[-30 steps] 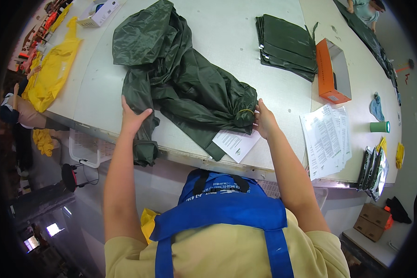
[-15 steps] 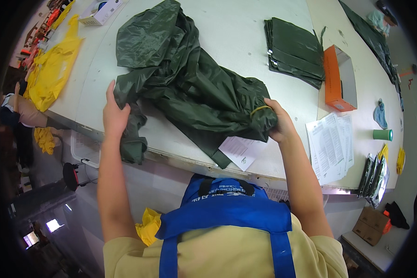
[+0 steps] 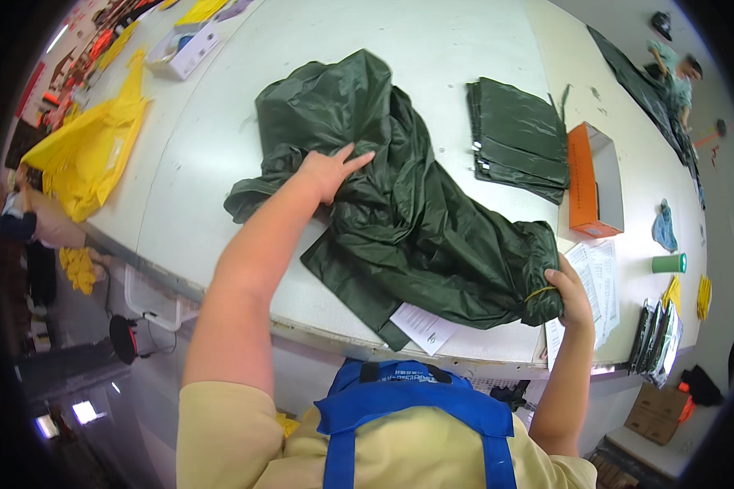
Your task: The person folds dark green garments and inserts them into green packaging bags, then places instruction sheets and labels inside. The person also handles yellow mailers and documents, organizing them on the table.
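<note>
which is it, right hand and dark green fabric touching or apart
Touching: the head view shows the right hand with its fingers on the gathered end of the dark green fabric.

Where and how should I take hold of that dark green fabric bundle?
The dark green fabric bundle is probably best taken at its gathered end, with the thin yellow band, from the right: there it narrows into a compact bunch, which the right hand holds. The broad upper-left part, where the left hand lies spread, looks loose and crumpled.
</note>
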